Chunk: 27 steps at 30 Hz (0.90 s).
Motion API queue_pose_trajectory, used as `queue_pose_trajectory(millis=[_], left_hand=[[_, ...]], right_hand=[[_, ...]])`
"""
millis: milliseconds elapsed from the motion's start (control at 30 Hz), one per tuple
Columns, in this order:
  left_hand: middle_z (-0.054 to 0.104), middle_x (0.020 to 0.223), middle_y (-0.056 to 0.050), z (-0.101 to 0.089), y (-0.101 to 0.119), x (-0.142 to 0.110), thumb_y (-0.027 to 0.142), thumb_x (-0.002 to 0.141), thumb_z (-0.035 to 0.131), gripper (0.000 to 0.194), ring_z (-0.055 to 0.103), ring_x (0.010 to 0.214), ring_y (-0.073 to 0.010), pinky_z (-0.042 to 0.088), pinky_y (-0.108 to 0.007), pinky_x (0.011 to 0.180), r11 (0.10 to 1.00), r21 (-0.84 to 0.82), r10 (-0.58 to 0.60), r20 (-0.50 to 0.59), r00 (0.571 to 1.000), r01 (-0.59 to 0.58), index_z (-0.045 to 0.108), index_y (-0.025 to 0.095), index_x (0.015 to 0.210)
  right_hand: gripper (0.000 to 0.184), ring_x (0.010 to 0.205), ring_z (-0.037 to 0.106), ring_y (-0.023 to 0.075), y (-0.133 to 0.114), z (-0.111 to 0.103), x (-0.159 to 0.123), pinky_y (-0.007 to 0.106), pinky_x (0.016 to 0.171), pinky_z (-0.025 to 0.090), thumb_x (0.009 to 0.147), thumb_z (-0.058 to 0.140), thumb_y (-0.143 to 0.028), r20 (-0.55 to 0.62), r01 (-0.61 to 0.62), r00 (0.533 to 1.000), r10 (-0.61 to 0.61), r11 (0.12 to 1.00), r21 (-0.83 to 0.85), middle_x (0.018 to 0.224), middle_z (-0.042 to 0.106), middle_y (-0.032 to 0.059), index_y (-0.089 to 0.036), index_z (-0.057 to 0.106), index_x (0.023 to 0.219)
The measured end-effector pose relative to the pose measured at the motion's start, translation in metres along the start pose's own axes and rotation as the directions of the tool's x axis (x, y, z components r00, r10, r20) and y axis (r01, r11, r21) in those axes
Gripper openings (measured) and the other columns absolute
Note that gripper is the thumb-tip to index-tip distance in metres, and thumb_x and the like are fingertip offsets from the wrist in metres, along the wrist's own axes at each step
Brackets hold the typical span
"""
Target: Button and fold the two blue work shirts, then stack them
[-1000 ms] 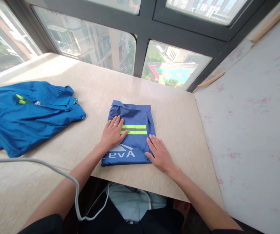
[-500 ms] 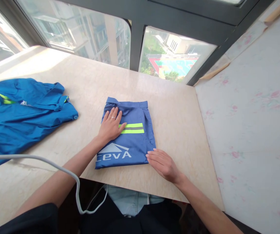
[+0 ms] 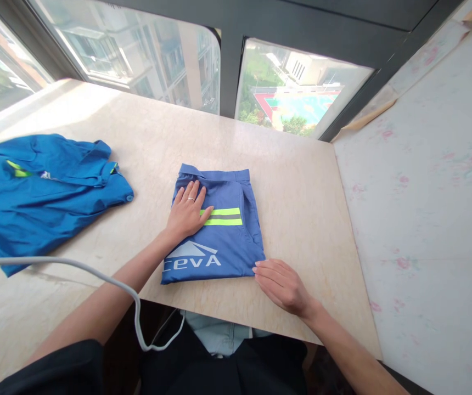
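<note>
A folded blue garment with two neon yellow stripes and white "CEVA" lettering lies on the beige countertop. My left hand, wearing a ring, rests flat on the garment's upper left part, fingers spread. My right hand lies on the countertop at the garment's lower right corner, fingers extended together and fingertips touching the fabric edge. Neither hand grips anything.
A second, unfolded blue shirt lies spread at the left of the countertop. A white cable runs across the lower left. Windows stand behind the counter. A floral-patterned surface borders the right side.
My right hand has slid off the garment toward its lower right corner, onto the countertop. My left hand stays flat on the fabric. The camera view shifted slightly.
</note>
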<state>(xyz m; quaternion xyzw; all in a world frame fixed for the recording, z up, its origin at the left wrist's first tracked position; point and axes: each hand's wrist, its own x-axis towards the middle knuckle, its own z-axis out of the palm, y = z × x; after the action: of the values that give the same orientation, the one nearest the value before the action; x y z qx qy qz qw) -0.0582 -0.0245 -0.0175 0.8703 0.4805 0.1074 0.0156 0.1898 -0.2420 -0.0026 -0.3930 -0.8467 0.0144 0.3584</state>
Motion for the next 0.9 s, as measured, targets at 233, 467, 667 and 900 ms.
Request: queue_pose_trajectory(millis=[233, 467, 667, 900], left_hand=[[0.028, 0.161, -0.019, 0.001, 0.0, 0.001, 0.052, 0.099, 0.031, 0.07, 0.021, 0.152, -0.0311, 0.016, -0.048, 0.125, 1.0, 0.021, 0.007, 0.002, 1.0, -0.007, 0.039, 0.006, 0.151], [0.028, 0.162, -0.017, 0.001, 0.0, 0.0, 0.052, 0.098, 0.033, 0.069, 0.022, 0.152, -0.03, 0.016, -0.048, 0.125, 1.0, 0.003, 0.005, -0.004, 1.0, -0.005, 0.041, 0.009, 0.15], [0.029, 0.161, -0.018, -0.001, 0.001, 0.0, 0.051, 0.098, 0.033, 0.069, 0.022, 0.152, -0.0302, 0.016, -0.048, 0.125, 1.0, -0.006, 0.001, -0.005, 1.0, -0.001, 0.042, 0.007, 0.15], [0.029, 0.161, -0.018, 0.0, 0.001, 0.0, 0.051, 0.098, 0.033, 0.069, 0.022, 0.152, -0.0304, 0.016, -0.049, 0.125, 1.0, -0.011, 0.003, -0.003, 1.0, -0.003, 0.042, 0.007, 0.149]], right_hand=[[0.016, 0.093, 0.066, 0.0198, -0.007, 0.009, 0.012, 0.036, 0.08, 0.054, 0.088, 0.063, -0.004, 0.03, -0.02, 0.999, 0.022, 0.997, -0.079, 0.095, 0.073, 0.008, -0.014, 0.069, 0.099], [0.012, 0.083, 0.063, 0.0176, 0.0, -0.001, 0.001, 0.033, 0.072, 0.048, 0.088, 0.064, -0.003, 0.033, 0.0, 0.999, 0.004, 0.994, -0.106, 0.086, 0.071, 0.0061, -0.014, 0.068, 0.092], [0.014, 0.085, 0.062, 0.0196, -0.001, -0.007, -0.004, 0.034, 0.074, 0.049, 0.088, 0.062, -0.002, 0.042, -0.021, 0.999, 0.024, 0.997, -0.079, 0.091, 0.07, 0.0088, -0.013, 0.065, 0.095], [0.016, 0.091, 0.062, 0.02, 0.004, 0.004, -0.001, 0.035, 0.077, 0.05, 0.09, 0.063, -0.006, 0.062, -0.011, 0.998, 0.018, 0.993, -0.121, 0.095, 0.07, 0.0093, -0.014, 0.065, 0.104]])
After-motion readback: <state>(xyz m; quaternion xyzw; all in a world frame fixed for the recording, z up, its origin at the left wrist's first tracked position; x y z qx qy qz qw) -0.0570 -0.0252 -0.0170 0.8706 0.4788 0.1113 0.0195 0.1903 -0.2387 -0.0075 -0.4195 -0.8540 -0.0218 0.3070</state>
